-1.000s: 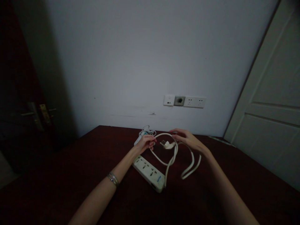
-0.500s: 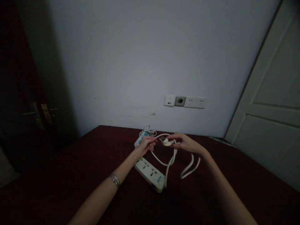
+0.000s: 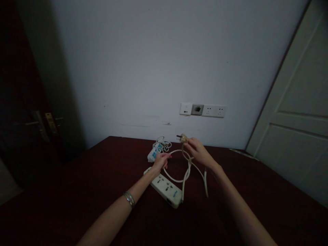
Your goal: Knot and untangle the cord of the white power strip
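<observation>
My right hand (image 3: 198, 149) grips a power plug (image 3: 183, 138) and holds it above the table, its prongs pointing left. From the plug a white power cord (image 3: 176, 180) runs down in loops. My left hand (image 3: 161, 162) is closed on the left side of the cord's loop. The cord joins the near right end of a white power strip (image 3: 166, 189), which lies slanted on the table below my left hand. Just beyond that hand is a smaller white and blue power strip (image 3: 151, 155) with its thin cable (image 3: 166, 146) bunched on top.
The dark red table (image 3: 107, 171) reaches back to a pale wall. Wall sockets (image 3: 214, 111) sit above its back edge. A thin flat strip (image 3: 243, 154) lies at the back right. Doors stand at either side.
My right hand has lifted the plug up from the loop and turned it so the prongs point left. The hanging cord has swung and straightened. My left hand has moved slightly down.
</observation>
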A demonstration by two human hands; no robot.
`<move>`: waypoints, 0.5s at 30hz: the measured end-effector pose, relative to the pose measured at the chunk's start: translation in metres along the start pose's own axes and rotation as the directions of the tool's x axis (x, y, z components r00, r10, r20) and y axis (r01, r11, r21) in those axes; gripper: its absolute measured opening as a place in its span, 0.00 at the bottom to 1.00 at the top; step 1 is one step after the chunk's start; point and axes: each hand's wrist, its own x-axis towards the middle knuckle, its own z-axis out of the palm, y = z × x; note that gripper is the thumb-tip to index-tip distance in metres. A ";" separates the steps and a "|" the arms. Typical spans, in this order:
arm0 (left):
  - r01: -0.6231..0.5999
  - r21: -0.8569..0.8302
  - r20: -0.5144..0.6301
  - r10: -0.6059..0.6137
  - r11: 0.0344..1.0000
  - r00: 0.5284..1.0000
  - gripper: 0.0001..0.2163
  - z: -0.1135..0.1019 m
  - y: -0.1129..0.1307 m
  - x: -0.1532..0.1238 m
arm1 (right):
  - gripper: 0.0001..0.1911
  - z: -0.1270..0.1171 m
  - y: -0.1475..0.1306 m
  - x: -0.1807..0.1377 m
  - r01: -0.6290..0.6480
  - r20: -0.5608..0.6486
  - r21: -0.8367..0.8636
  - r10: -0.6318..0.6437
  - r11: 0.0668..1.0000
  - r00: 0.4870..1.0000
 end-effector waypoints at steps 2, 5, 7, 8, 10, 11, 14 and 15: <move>-0.001 0.023 -0.007 0.001 1.000 1.000 0.14 0.001 -0.003 0.000 | 0.17 -0.001 -0.005 0.001 -0.036 0.016 0.107 0.034 0.994 0.999; -0.010 0.061 -0.008 0.011 0.998 1.000 0.15 0.002 -0.005 -0.001 | 0.17 -0.003 -0.012 0.003 -0.054 -0.047 0.221 0.066 0.974 0.997; -0.014 0.088 -0.002 0.014 0.996 1.000 0.15 0.002 -0.005 -0.001 | 0.17 -0.001 -0.017 0.005 -0.039 -0.109 0.326 0.079 0.945 0.991; -0.014 0.101 0.003 0.014 0.995 1.000 0.15 0.002 -0.006 -0.001 | 0.18 0.001 -0.019 0.006 -0.034 -0.138 0.403 0.097 0.915 0.986; -0.011 0.127 0.017 0.009 0.992 1.000 0.16 0.002 -0.007 0.000 | 0.19 0.006 -0.023 0.009 -0.032 -0.180 0.586 0.169 0.809 0.969; -0.007 0.140 0.027 0.004 0.990 1.000 0.16 0.001 -0.008 0.001 | 0.20 0.009 -0.026 0.011 -0.029 -0.191 0.675 0.213 0.737 0.958; 0.006 0.174 0.059 -0.016 0.985 0.998 0.16 0.001 -0.011 0.004 | 0.20 0.014 -0.034 0.019 0.004 -0.201 0.844 0.310 0.536 0.929; 0.008 0.184 0.066 -0.021 0.983 0.998 0.16 0.000 -0.012 0.004 | 0.19 0.014 -0.038 0.022 0.018 -0.202 0.873 0.328 0.487 0.923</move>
